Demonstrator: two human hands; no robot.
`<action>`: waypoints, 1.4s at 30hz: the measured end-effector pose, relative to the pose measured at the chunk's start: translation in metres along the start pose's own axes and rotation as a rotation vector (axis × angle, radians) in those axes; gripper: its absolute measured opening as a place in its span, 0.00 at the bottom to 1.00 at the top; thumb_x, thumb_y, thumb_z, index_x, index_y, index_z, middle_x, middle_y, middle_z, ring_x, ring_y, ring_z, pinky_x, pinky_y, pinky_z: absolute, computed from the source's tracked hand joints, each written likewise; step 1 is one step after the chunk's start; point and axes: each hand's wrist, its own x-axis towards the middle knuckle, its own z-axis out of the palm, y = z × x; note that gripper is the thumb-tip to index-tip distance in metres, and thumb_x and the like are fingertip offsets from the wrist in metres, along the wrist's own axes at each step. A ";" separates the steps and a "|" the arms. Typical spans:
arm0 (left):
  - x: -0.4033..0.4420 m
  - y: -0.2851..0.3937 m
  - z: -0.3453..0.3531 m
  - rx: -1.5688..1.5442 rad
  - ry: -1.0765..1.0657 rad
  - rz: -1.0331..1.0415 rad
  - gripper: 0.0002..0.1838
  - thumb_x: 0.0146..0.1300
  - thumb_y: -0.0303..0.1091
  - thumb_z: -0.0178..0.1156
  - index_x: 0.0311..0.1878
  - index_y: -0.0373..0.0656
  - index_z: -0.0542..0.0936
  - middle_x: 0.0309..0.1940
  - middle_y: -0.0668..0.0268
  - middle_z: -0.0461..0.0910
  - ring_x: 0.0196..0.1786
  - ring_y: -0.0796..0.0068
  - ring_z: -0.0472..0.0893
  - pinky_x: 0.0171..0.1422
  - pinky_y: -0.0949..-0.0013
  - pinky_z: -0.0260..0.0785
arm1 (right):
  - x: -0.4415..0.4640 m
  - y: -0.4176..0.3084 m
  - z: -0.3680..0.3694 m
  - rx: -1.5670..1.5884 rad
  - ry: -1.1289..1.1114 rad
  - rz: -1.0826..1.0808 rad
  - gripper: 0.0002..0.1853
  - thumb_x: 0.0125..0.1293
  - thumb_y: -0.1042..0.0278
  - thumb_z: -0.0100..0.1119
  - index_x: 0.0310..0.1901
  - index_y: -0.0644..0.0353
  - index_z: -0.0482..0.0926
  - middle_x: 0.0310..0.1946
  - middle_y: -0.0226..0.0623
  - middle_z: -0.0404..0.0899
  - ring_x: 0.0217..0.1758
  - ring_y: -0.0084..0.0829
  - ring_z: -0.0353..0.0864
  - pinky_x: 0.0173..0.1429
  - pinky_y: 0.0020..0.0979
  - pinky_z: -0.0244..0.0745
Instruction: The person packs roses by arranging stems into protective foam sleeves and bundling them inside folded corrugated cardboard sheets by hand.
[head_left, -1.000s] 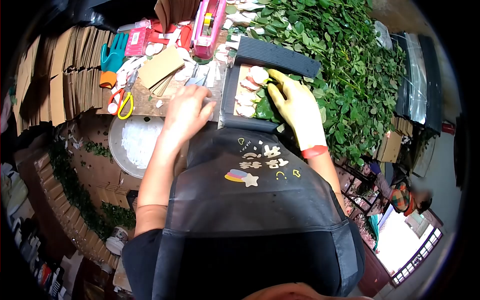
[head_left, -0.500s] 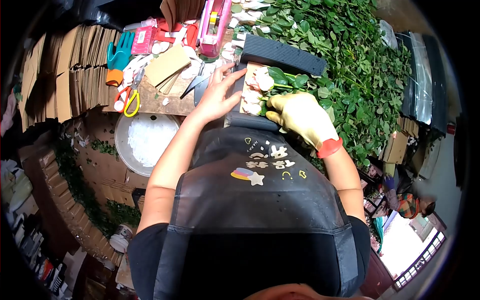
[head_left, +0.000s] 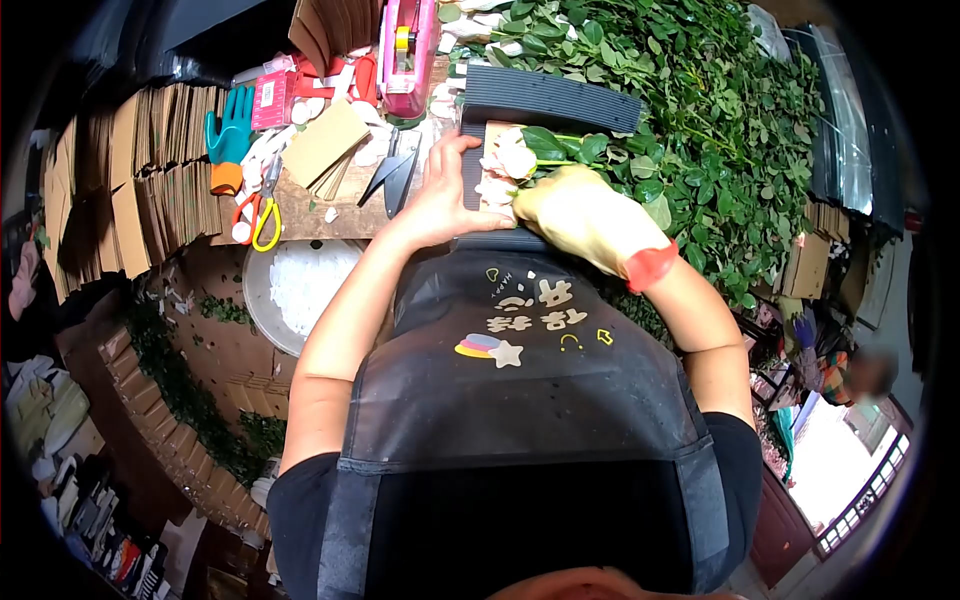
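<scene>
Pale pink roses (head_left: 515, 155) with green leaves lie on a small tan cardboard piece (head_left: 497, 130), their heads toward my left hand. Beneath is a black corrugated sheet (head_left: 550, 98), its far side folded up. My right hand (head_left: 580, 212), in a pale yellow glove with a red cuff, is closed at the nearer rose just below its head; the fingertips are partly hidden. My bare left hand (head_left: 445, 195) rests at the sheet's left edge, thumb stretched toward the near corner of the cardboard and fingers apart, holding nothing.
Leafy stems (head_left: 700, 150) cover the right of the table. Left of the sheet lie scissors (head_left: 268, 205), a dark blade tool (head_left: 398, 180), cardboard pieces (head_left: 325, 140), a teal glove (head_left: 230, 125) and a pink tape dispenser (head_left: 408, 60). Stacked cardboard (head_left: 150, 170) stands far left; a white-filled basin (head_left: 300, 285) sits below.
My left hand has shifted nearer to me, its thumb now at the cardboard's near corner. My right hand has moved slightly left, closer to the rose heads. The whole view has shifted a little.
</scene>
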 end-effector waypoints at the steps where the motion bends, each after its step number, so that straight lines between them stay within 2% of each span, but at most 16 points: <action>1: -0.001 -0.001 0.002 0.013 0.002 -0.005 0.62 0.49 0.52 0.84 0.78 0.39 0.53 0.74 0.46 0.55 0.80 0.47 0.57 0.86 0.52 0.49 | -0.005 -0.003 -0.003 0.015 0.053 0.084 0.05 0.66 0.66 0.62 0.37 0.57 0.84 0.31 0.45 0.86 0.38 0.49 0.87 0.47 0.46 0.80; 4: 0.001 0.004 -0.004 -0.040 -0.107 -0.068 0.62 0.48 0.51 0.84 0.78 0.43 0.52 0.76 0.38 0.51 0.83 0.38 0.49 0.87 0.49 0.47 | -0.019 -0.013 -0.001 0.021 0.333 0.256 0.09 0.68 0.61 0.66 0.35 0.56 0.80 0.28 0.43 0.85 0.32 0.48 0.87 0.45 0.48 0.81; 7: 0.003 0.011 -0.011 -0.040 -0.200 -0.115 0.60 0.50 0.49 0.83 0.77 0.45 0.52 0.79 0.35 0.47 0.85 0.31 0.41 0.88 0.45 0.45 | -0.009 0.001 0.034 0.030 0.377 0.233 0.08 0.67 0.61 0.66 0.35 0.55 0.81 0.27 0.41 0.85 0.33 0.47 0.87 0.45 0.47 0.81; 10: 0.004 0.012 -0.013 -0.024 -0.226 -0.098 0.59 0.51 0.49 0.83 0.78 0.47 0.52 0.78 0.33 0.46 0.85 0.29 0.40 0.88 0.41 0.44 | -0.004 0.011 0.035 -0.044 0.226 0.233 0.06 0.66 0.64 0.62 0.39 0.52 0.85 0.31 0.42 0.87 0.36 0.45 0.90 0.44 0.46 0.83; 16: 0.014 0.012 -0.006 -0.121 -0.083 -0.148 0.52 0.50 0.50 0.83 0.74 0.49 0.63 0.75 0.33 0.52 0.84 0.30 0.45 0.86 0.42 0.48 | 0.000 0.008 0.025 -0.048 0.127 0.181 0.09 0.67 0.63 0.59 0.39 0.56 0.87 0.32 0.45 0.89 0.37 0.47 0.91 0.44 0.47 0.85; 19: 0.010 0.012 0.007 -0.017 0.069 -0.112 0.46 0.52 0.50 0.83 0.69 0.47 0.70 0.74 0.41 0.57 0.81 0.41 0.55 0.84 0.48 0.53 | -0.017 -0.002 0.017 -0.031 0.113 0.248 0.07 0.72 0.65 0.58 0.42 0.57 0.83 0.28 0.43 0.86 0.33 0.47 0.88 0.42 0.47 0.82; 21: 0.006 0.008 0.011 -0.040 0.101 -0.108 0.43 0.51 0.49 0.83 0.67 0.47 0.73 0.74 0.42 0.57 0.82 0.40 0.54 0.84 0.45 0.53 | -0.024 -0.016 0.002 0.056 0.306 0.416 0.14 0.76 0.59 0.59 0.56 0.55 0.84 0.34 0.43 0.88 0.38 0.47 0.88 0.47 0.46 0.82; 23: 0.003 -0.001 0.012 -0.053 0.089 -0.071 0.43 0.50 0.49 0.84 0.67 0.47 0.74 0.74 0.41 0.57 0.82 0.40 0.54 0.84 0.44 0.53 | -0.020 -0.011 0.006 0.057 0.316 0.506 0.15 0.76 0.57 0.58 0.56 0.55 0.84 0.38 0.44 0.89 0.42 0.46 0.88 0.50 0.44 0.82; 27: 0.002 0.006 0.010 -0.111 0.080 -0.132 0.42 0.52 0.50 0.83 0.68 0.48 0.75 0.75 0.39 0.59 0.83 0.39 0.52 0.84 0.43 0.53 | -0.013 0.010 0.018 0.192 0.284 0.300 0.12 0.75 0.60 0.59 0.52 0.55 0.84 0.39 0.46 0.88 0.42 0.49 0.88 0.49 0.45 0.82; 30: 0.010 0.003 0.012 -0.073 0.077 -0.168 0.38 0.52 0.53 0.82 0.63 0.45 0.81 0.76 0.32 0.55 0.80 0.32 0.60 0.81 0.44 0.60 | -0.008 0.013 0.019 0.114 0.188 0.307 0.09 0.73 0.62 0.58 0.42 0.58 0.81 0.36 0.45 0.87 0.40 0.50 0.88 0.47 0.47 0.82; 33: 0.019 0.008 0.018 -0.103 0.166 -0.216 0.31 0.53 0.52 0.81 0.55 0.44 0.86 0.75 0.30 0.57 0.80 0.31 0.59 0.81 0.43 0.60 | -0.013 0.003 0.010 0.046 0.093 0.356 0.10 0.73 0.61 0.59 0.39 0.60 0.79 0.36 0.44 0.87 0.40 0.50 0.88 0.47 0.47 0.82; 34: 0.019 0.014 0.018 -0.109 0.203 -0.199 0.26 0.53 0.51 0.81 0.49 0.44 0.88 0.73 0.28 0.61 0.80 0.31 0.60 0.80 0.43 0.60 | -0.026 -0.004 -0.003 0.085 0.130 0.315 0.14 0.74 0.59 0.60 0.53 0.57 0.85 0.40 0.43 0.89 0.44 0.47 0.89 0.50 0.44 0.83; 35: 0.018 0.014 0.017 -0.100 0.210 -0.186 0.26 0.53 0.51 0.81 0.49 0.44 0.88 0.72 0.28 0.62 0.80 0.31 0.60 0.80 0.44 0.60 | -0.033 -0.011 -0.022 0.168 0.125 0.383 0.16 0.75 0.59 0.59 0.56 0.57 0.85 0.43 0.44 0.89 0.47 0.46 0.88 0.52 0.43 0.83; 37: 0.015 0.013 0.018 -0.084 0.230 -0.165 0.25 0.53 0.50 0.81 0.49 0.45 0.88 0.72 0.28 0.62 0.79 0.31 0.61 0.80 0.44 0.61 | -0.035 -0.017 -0.034 0.310 0.443 0.447 0.17 0.76 0.57 0.57 0.58 0.57 0.84 0.44 0.44 0.89 0.49 0.46 0.88 0.54 0.43 0.82; 41: 0.015 0.013 0.020 -0.083 0.246 -0.169 0.24 0.53 0.49 0.82 0.48 0.45 0.89 0.73 0.28 0.62 0.80 0.33 0.62 0.79 0.45 0.61 | -0.016 0.016 -0.005 0.276 0.134 0.532 0.19 0.78 0.56 0.52 0.60 0.59 0.80 0.36 0.51 0.88 0.44 0.49 0.88 0.53 0.47 0.81; 42: 0.017 0.013 0.021 -0.090 0.251 -0.163 0.24 0.53 0.49 0.82 0.48 0.45 0.89 0.73 0.28 0.62 0.80 0.33 0.62 0.80 0.46 0.61 | -0.014 0.021 0.003 0.291 0.215 0.484 0.21 0.78 0.57 0.52 0.64 0.61 0.78 0.35 0.52 0.88 0.40 0.51 0.88 0.49 0.47 0.82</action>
